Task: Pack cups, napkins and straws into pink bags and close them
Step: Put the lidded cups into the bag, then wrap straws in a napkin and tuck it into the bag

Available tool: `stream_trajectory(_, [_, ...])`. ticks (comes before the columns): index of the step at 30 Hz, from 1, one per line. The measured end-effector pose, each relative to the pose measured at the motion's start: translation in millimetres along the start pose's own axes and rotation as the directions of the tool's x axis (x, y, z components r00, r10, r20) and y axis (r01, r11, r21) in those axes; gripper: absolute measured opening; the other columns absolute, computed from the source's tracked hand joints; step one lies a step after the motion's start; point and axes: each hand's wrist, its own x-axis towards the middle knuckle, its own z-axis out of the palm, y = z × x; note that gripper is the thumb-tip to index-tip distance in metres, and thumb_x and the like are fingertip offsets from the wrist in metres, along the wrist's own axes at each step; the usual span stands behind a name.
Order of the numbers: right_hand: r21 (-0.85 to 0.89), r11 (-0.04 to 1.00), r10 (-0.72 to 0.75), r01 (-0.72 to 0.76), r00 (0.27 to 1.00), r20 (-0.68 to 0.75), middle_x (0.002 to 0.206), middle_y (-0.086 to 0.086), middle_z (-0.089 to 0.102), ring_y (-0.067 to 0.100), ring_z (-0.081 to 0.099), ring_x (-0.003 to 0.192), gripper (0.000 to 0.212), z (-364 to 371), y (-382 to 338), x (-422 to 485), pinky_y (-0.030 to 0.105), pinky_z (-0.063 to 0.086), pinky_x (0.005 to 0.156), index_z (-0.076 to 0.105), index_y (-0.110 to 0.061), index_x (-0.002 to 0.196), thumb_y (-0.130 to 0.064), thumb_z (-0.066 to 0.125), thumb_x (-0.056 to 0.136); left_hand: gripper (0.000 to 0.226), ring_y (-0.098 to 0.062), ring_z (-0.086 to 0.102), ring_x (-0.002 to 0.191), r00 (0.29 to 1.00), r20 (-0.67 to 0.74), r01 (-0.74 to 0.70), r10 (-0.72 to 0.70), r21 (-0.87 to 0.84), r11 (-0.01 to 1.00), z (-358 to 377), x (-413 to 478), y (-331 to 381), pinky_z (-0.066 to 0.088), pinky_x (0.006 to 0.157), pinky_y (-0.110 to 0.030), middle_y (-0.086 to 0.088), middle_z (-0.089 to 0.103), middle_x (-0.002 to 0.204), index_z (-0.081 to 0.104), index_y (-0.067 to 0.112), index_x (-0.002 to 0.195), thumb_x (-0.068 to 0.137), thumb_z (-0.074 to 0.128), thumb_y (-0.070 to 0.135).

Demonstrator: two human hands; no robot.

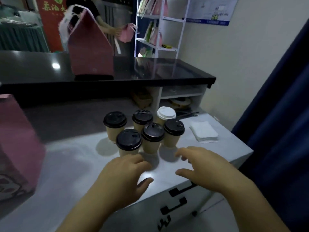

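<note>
On the white table [70, 164], right in front of the person, six paper cups stand in a tight cluster: five black-lidded cups [153, 133] and, at the back right, one white-lidded cup [166, 113]. The nearest cup [128, 142] is at the front left of the cluster. A stack of white napkins [204, 131] lies flat to the right of the cups, apart from them. Thin dark things lie behind the napkins, too blurred to name.

Both hands hover low over the table just short of the cups, and both are empty. The left hand [127, 173] is palm down with fingers loosely bent and spread, its fingertips close to the base of the nearest cup; contact cannot be told. The right hand [205, 166] is also palm down, with fingers and thumb spread wide.

A pink bag [16, 144] stands at the table's left edge, partly cut off by the frame. A second pink bag [91, 52] stands upright on the black counter [167, 71] behind the table, its top drawn to a peak with white handles. Beyond the counter another person holds a small pink bag [127, 33] beside a white shelf rack [160, 25]. A dark blue curtain [275, 114] hangs at the right.
</note>
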Motion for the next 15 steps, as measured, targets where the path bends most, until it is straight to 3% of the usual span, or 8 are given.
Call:
stream_trajectory(3, [0.005, 0.997, 0.076, -0.076, 0.997, 0.004, 0.117, -0.015, 0.053, 0.007, 0.052, 0.103, 0.042, 8, 42, 8, 0.028, 0.047, 0.080, 0.040, -0.040, 0.124, -0.052, 0.053, 0.087, 0.036, -0.012, 0.056, 0.094, 1.000, 0.013, -0.023, 0.024, -0.078, 0.997, 27, 40, 14, 0.040, 0.067, -0.024, 0.016, 0.058, 0.101, 0.060, 0.031, 0.107, 0.084, 0.045, 0.054])
stream_trajectory(9, [0.007, 0.970, 0.242, -0.242, 0.970, -0.026, 0.119, -0.017, 0.054, 0.004, 0.053, 0.103, 0.039, 14, 128, 37, 0.026, 0.047, 0.081, 0.043, -0.040, 0.126, -0.052, 0.050, 0.089, 0.034, -0.009, 0.051, 0.097, 0.990, 0.028, -0.130, 0.135, -0.141, 0.982, 79, 138, 29, 0.034, 0.069, -0.021, 0.016, 0.055, 0.105, 0.055, 0.031, 0.110, 0.087, 0.043, 0.053])
stream_trajectory(15, [0.040, 0.916, 0.401, -0.399, 0.911, -0.101, 0.115, -0.017, 0.058, 0.005, 0.056, 0.097, 0.034, 16, 199, 70, 0.023, 0.044, 0.073, 0.049, -0.036, 0.121, -0.048, 0.052, 0.090, 0.033, -0.013, 0.051, 0.103, 0.978, 0.069, -0.183, 0.198, -0.175, 0.967, 120, 227, 41, 0.042, 0.078, -0.027, 0.012, 0.056, 0.112, 0.053, 0.031, 0.115, 0.089, 0.041, 0.047])
